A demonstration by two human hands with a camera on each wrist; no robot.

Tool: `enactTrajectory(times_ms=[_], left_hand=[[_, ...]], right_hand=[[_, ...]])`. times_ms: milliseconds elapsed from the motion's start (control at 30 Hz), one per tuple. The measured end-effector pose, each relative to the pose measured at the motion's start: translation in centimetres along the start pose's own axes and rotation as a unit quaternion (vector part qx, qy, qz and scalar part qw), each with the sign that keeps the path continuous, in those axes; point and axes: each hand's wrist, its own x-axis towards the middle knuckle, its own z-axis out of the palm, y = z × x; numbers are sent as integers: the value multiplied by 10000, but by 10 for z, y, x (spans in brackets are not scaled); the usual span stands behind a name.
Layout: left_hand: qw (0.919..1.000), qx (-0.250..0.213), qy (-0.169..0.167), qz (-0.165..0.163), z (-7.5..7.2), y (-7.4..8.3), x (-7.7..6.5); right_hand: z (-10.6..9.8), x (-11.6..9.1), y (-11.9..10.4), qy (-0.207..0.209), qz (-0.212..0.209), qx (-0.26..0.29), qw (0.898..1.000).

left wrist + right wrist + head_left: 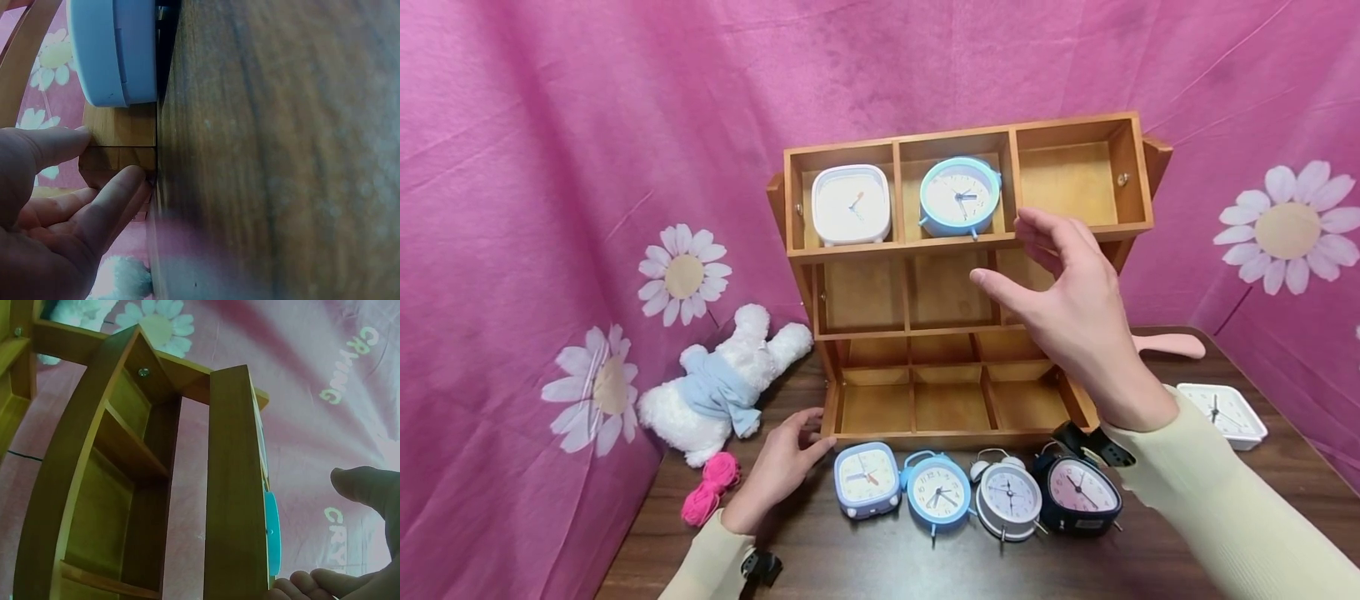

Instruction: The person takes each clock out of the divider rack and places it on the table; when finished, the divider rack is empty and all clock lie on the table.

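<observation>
A tiered wooden shelf (955, 333) stands on the table. My left hand (781, 462) grips its lower left corner; thumb and fingers lie about the wood (119, 156) in the left wrist view. My right hand (1067, 292) hovers before the top tier with thumb and fingers apart, nothing between them. In that tier, a white clock (851, 204) sits in the left compartment and a light blue round clock (959, 197) in the middle one. Before the shelf stand a blue-purple square clock (867, 481), a blue clock (938, 492), a silver clock (1010, 497) and a black clock (1081, 495).
A white plush toy (722, 383) and pink yarn (711, 487) lie left of the shelf. On the right are a white square clock (1221, 414) and a pink handle-like object (1172, 344). A pink curtain (715, 108) with daisies hangs behind.
</observation>
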Motion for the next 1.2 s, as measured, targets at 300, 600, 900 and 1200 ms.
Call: enactTrajectory(times_ms=[300,600,900,1200], left_hand=[[10000,29,20,3,0,0,1],[10000,24,48,21,0,-1,0],[10000,56,2,-76,-1,0,0],[9999,113,-30,-66,-1,1,0]], right_hand=[[14,17,-9,375,-237,209,9988],[28,34,-11,698,-423,232,9964],[40,43,-12,873,-591,115,9944],[48,51,-14,828,-593,-382,9941]])
